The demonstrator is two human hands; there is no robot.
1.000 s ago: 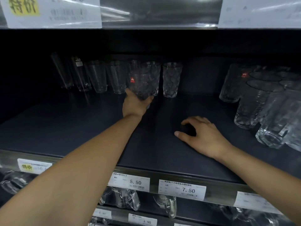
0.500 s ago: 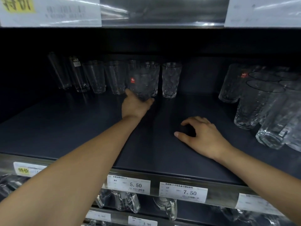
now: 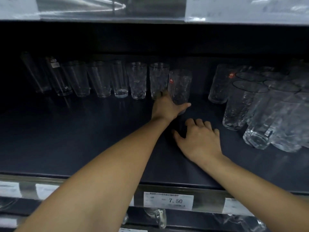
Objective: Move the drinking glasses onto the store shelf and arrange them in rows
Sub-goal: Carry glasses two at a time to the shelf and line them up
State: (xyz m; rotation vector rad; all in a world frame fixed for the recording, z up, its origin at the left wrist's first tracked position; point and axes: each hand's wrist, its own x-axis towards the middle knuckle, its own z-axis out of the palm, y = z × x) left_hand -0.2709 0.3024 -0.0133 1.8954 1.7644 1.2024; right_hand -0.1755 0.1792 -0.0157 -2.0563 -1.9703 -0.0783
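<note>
1. Only readable text: price tag (image 3: 168,200) on the front rail says "7.50"; its small print is blurred. All positions below are relative to this tag.
2. Neighbour tag (image 3: 237,206), right of it: unreadable. White sign (image 3: 242,9), far above and right: blurred.
3. Held glass (image 3: 179,87): straight above the tag, deep on the dark shelf (image 3: 83,139). Clear tapered tumbler, dimpled wall, roughly upright. Red sticker (image 3: 171,80) near its rim, logo too small to read. Can't tell if the base touches the shelf.
4. Left hand (image 3: 165,108): above the tag, fingers and thumb wrapped round the held glass's lower part.
5. Right hand (image 3: 199,139): above and slightly right, nearer the tag than the left hand. Palm down, fingers loosely bent, tips on the shelf, holding nothing.
6. Back row of glasses (image 3: 137,81): up-left of the tag, clear, upright, side by side; its right end sits just beside the held glass.
7. Glass cluster (image 3: 267,111): up-right of the tag, textured tumblers packed tight; one at the rear carries a second sticker (image 3: 231,75), also red.
8. Glass mug (image 3: 160,216): directly below the tag, lower level.
</note>
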